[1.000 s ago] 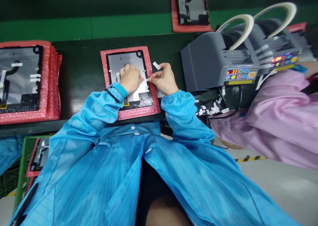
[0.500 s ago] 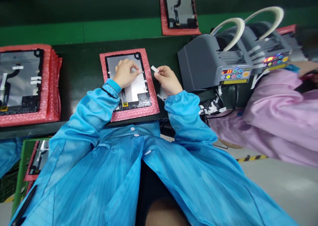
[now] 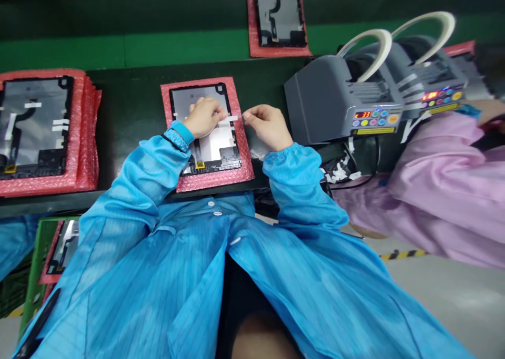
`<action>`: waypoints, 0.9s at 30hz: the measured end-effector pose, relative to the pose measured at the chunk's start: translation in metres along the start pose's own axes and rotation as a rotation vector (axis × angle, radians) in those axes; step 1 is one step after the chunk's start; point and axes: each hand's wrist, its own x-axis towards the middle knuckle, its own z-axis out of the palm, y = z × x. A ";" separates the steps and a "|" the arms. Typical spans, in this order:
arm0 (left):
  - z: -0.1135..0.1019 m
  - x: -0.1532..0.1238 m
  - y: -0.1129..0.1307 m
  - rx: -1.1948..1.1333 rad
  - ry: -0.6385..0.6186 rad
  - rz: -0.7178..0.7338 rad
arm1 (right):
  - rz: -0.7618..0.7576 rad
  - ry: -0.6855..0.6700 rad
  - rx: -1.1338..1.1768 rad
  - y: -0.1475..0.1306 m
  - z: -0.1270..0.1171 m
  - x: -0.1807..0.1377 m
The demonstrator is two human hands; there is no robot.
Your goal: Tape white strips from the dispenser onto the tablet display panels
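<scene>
My left hand (image 3: 205,117) is over a tablet screen panel (image 3: 215,146), its thumb and forefinger pinching one end of a short white tape strip (image 3: 232,118). That strip sticks out to the right across the panel's black frame. Pink bubble wrap (image 3: 243,162) lies under the panel. Just right of the strip is my right hand (image 3: 270,127), thumb and forefinger slightly apart at the tips, with no tape visible between them. A flat cable with a yellow end (image 3: 200,164) shows at the panel's lower edge; my left hand covers its upper part.
To the left rises a stack of pink-wrapped panels (image 3: 84,138), the top one bearing white strips. Two grey tape dispensers (image 3: 315,99) stand at right, near a co-worker's pink sleeve (image 3: 442,175). Another panel (image 3: 280,20) rests at the back. Tape scraps (image 3: 341,170) hang below the dispensers.
The white tape strip has passed from my right hand to my left fingers and now lies over the panel's right edge. My right fingertips have come off it.
</scene>
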 end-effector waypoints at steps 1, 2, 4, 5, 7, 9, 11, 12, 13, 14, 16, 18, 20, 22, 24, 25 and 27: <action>0.000 0.000 0.000 0.000 -0.009 -0.007 | -0.012 -0.002 0.000 0.001 0.001 0.001; 0.000 0.000 0.000 0.001 -0.020 -0.013 | -0.029 -0.012 0.000 0.002 0.003 0.002; 0.000 0.000 0.002 0.010 -0.038 -0.024 | -0.060 -0.025 -0.007 0.003 0.009 0.004; 0.000 -0.001 0.004 0.019 -0.041 -0.032 | -0.068 -0.023 -0.014 0.002 0.012 0.006; 0.002 -0.002 0.007 0.047 -0.033 -0.053 | -0.055 -0.004 -0.036 0.000 0.017 0.008; 0.005 -0.002 0.011 0.088 -0.009 -0.087 | -0.014 0.010 -0.060 -0.003 0.020 0.009; 0.008 -0.003 0.014 0.125 0.014 -0.113 | 0.029 0.007 -0.071 -0.006 0.021 0.010; 0.009 -0.004 0.015 0.139 0.021 -0.117 | 0.045 0.003 -0.070 -0.007 0.022 0.010; 0.010 -0.004 0.016 0.151 0.025 -0.116 | 0.058 0.000 -0.068 -0.008 0.022 0.010; 0.010 -0.005 0.016 0.159 0.025 -0.112 | 0.069 -0.002 -0.068 -0.009 0.022 0.010; 0.009 -0.006 0.017 0.164 0.024 -0.106 | 0.086 -0.006 -0.078 -0.011 0.021 0.009; 0.009 -0.007 0.019 0.162 0.019 -0.105 | 0.101 -0.018 -0.096 -0.013 0.021 0.009; 0.008 -0.008 0.020 0.175 0.014 -0.097 | 0.116 -0.026 -0.114 -0.015 0.020 0.009; 0.008 -0.008 0.020 0.201 0.014 -0.084 | 0.134 -0.028 -0.128 -0.019 0.020 0.009; 0.008 -0.009 0.020 0.208 0.024 -0.071 | 0.161 -0.029 -0.138 -0.022 0.020 0.009; 0.009 -0.009 0.019 0.200 0.032 -0.068 | 0.182 -0.030 -0.142 -0.023 0.020 0.009; 0.009 -0.010 0.017 0.175 0.051 -0.072 | 0.236 -0.037 -0.148 -0.023 0.018 0.010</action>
